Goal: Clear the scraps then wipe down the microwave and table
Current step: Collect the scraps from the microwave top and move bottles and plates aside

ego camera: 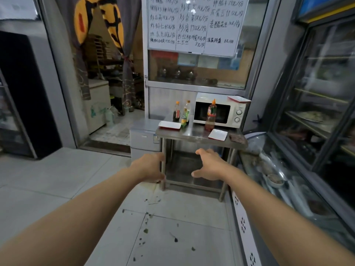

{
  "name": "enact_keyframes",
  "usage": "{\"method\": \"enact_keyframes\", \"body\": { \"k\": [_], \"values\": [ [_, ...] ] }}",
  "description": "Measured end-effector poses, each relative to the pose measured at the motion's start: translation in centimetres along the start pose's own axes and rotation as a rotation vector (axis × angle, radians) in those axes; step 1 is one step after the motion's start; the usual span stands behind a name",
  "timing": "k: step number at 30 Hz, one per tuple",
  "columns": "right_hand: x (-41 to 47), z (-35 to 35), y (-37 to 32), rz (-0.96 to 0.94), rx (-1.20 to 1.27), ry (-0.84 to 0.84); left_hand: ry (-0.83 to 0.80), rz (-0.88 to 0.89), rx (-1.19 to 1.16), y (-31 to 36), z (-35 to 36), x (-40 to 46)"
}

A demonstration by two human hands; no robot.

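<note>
A white microwave stands at the back of a small steel table. On the table are two white square plates, a tall red sauce bottle, three smaller bottles and a dark brown cloth at the right edge. Both arms reach forward, short of the table. My left hand and my right hand hang in the air with relaxed, spread fingers and hold nothing.
A glass display counter with dishes runs along the right, with a tall glass-door fridge behind it. A low white chest sits left of the table. Dark scraps dot the floor tiles. A curtained doorway opens at the left.
</note>
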State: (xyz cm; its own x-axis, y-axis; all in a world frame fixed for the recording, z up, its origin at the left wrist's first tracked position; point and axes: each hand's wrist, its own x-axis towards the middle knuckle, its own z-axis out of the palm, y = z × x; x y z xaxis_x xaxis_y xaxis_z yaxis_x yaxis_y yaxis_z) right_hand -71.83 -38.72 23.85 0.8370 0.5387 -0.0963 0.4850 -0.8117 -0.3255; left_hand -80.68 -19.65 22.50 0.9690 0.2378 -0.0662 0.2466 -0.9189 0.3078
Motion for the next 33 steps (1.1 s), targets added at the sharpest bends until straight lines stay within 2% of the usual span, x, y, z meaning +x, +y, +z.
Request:
{"method": "enact_keyframes", "body": {
  "k": [11,24,33],
  "values": [
    [17.0,-0.8,-0.5,0.064,0.038,-0.022,-0.074,0.017,-0.039,-6.4,-2.7,17.0],
    [41.6,-2.8,1.2,0.041,0.028,-0.003,-0.038,-0.019,-0.001,-11.0,-4.8,39.2],
    [53.6,-3.6,0.5,0.032,0.012,0.005,-0.048,-0.008,0.004,-15.6,-5.9,51.3]
  ]
}}
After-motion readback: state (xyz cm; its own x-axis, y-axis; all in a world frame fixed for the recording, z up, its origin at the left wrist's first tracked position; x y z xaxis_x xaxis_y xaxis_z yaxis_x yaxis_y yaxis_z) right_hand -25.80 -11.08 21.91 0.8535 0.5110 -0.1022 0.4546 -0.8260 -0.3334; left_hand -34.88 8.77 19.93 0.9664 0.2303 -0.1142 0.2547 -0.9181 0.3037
